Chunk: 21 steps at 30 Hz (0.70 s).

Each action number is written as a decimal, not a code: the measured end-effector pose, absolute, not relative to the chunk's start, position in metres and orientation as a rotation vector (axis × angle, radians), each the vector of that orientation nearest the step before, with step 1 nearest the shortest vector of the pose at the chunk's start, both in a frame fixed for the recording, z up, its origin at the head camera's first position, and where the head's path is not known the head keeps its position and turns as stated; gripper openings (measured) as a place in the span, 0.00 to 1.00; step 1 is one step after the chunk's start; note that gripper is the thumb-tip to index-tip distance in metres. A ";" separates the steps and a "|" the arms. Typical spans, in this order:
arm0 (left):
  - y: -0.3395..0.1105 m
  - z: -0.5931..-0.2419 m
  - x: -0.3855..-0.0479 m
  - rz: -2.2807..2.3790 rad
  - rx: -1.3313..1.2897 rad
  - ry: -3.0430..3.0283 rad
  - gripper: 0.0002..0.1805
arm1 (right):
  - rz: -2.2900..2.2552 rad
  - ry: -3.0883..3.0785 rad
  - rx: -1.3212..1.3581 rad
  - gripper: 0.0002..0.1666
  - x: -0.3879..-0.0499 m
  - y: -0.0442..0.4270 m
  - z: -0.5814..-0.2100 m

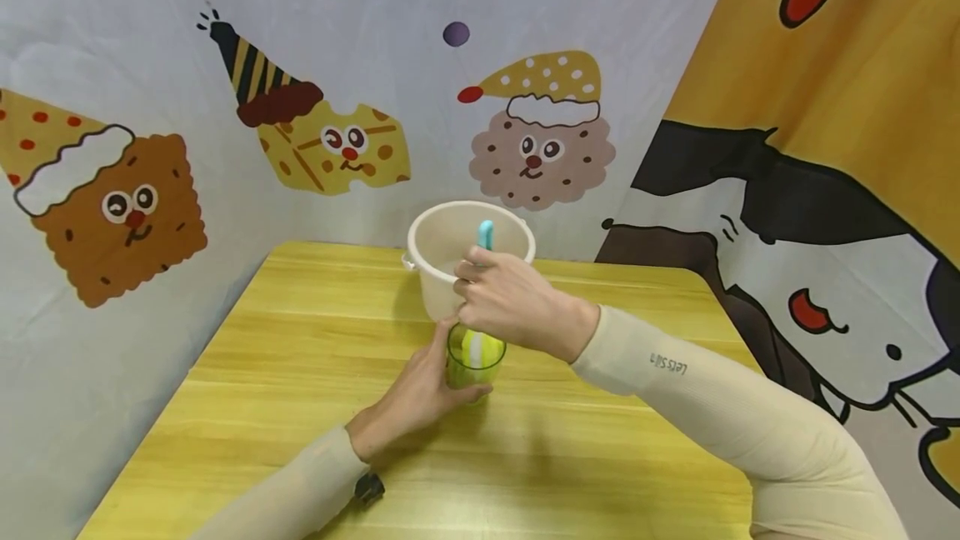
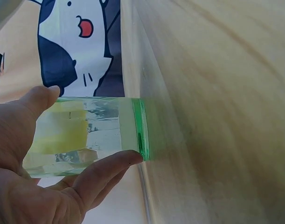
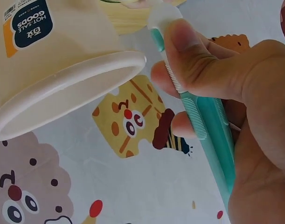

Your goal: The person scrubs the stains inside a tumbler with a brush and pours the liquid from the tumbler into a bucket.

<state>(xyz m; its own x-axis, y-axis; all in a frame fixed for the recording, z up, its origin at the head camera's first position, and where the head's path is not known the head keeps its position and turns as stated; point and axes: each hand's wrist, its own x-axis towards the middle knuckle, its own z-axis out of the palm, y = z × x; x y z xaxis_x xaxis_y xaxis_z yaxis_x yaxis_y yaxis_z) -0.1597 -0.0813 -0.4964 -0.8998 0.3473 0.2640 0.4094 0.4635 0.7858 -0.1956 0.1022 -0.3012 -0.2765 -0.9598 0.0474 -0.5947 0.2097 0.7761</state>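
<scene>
Green glass (image 1: 476, 377), upright at table (image 1: 600, 440) middle, held in left hand (image 1: 422, 390), thumb and fingers round wall. Right hand (image 1: 504, 297) curled round turquoise handle (image 1: 486, 235) above glass rim; yellow-white piece (image 1: 482, 349) inside glass. Cream bucket (image 1: 437, 292) just beyond, by far edge. Table extends left and right to side edges.

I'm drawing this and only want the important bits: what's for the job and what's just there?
For the job:
green glass, in the left hand
yellow-and-white piece inside it, maybe sponge
turquoise-and-white handle, in the right hand

Just there, it seems:
cream bucket, in neither hand
cartoon backdrop
</scene>
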 end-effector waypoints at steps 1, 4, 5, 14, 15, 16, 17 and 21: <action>-0.081 -0.496 -0.160 -1.442 -0.679 -2.636 0.63 | -0.885 -1.965 1.437 0.05 -0.196 0.103 -0.301; -0.081 -0.495 -0.159 -1.426 -0.681 -2.646 0.63 | -0.854 -1.974 1.440 0.07 -0.197 0.105 -0.302; -0.081 -0.495 -0.159 -1.417 -0.683 -2.646 0.63 | -0.843 -1.972 1.439 0.08 -0.197 0.106 -0.302; -0.080 -0.496 -0.160 -1.401 -0.666 -2.641 0.62 | -0.780 -1.973 1.460 0.10 -0.199 0.113 -0.302; -0.080 -0.496 -0.160 -1.399 -0.668 -2.645 0.62 | -0.774 -1.971 1.463 0.10 -0.198 0.114 -0.303; -0.080 -0.496 -0.160 -1.398 -0.668 -2.645 0.61 | -0.767 -1.968 1.463 0.10 -0.198 0.115 -0.303; -0.080 -0.496 -0.160 -1.395 -0.667 -2.647 0.61 | -0.760 -1.963 1.463 0.10 -0.197 0.116 -0.303; -0.079 -0.497 -0.158 -1.399 -0.665 -2.639 0.60 | -0.729 -1.947 1.456 0.09 -0.196 0.119 -0.306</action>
<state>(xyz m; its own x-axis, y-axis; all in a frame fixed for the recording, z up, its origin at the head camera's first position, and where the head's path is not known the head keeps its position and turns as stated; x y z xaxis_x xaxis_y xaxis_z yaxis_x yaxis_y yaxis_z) -0.1583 -0.0795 -0.4969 -0.9024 0.3368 0.2687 0.4115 0.4886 0.7694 -0.1955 0.1191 -0.3064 -0.2230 -0.9655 0.1349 -0.6396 0.2493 0.7271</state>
